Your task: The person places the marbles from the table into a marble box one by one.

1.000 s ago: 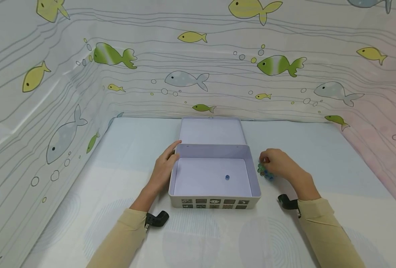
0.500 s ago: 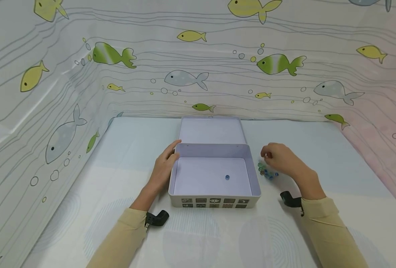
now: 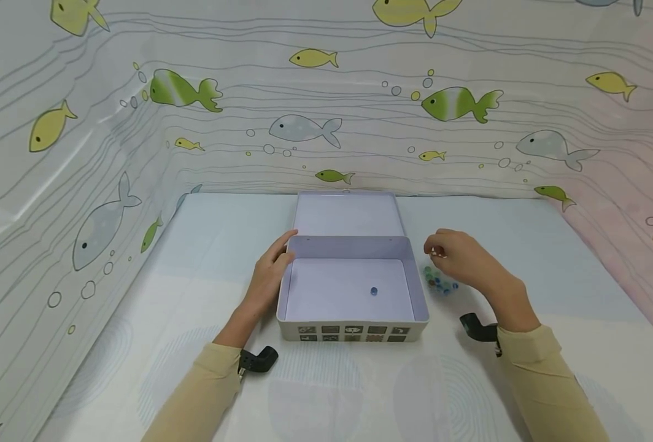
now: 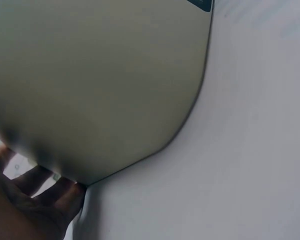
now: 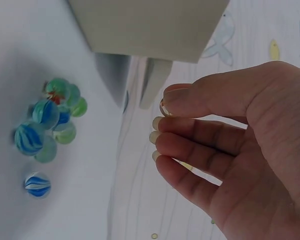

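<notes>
"Pinching something, is the right hand (image 3: 464,261)?"

"Yes: at two o'clock of the box (image 3: 326,288), thumb and finger nip a small glass marble (image 5: 163,107), mostly hidden."

"And the left hand (image 3: 267,279)?"

"At nine o'clock, fingers apart, resting against the box's side and rim."

"Other marbles?"

"One blue marble (image 3: 374,291) inside, toward three o'clock; a marble cluster (image 5: 55,120) on the table (image 3: 354,393), just beyond the three o'clock wall. Open lid (image 3: 348,213) at twelve."
</notes>
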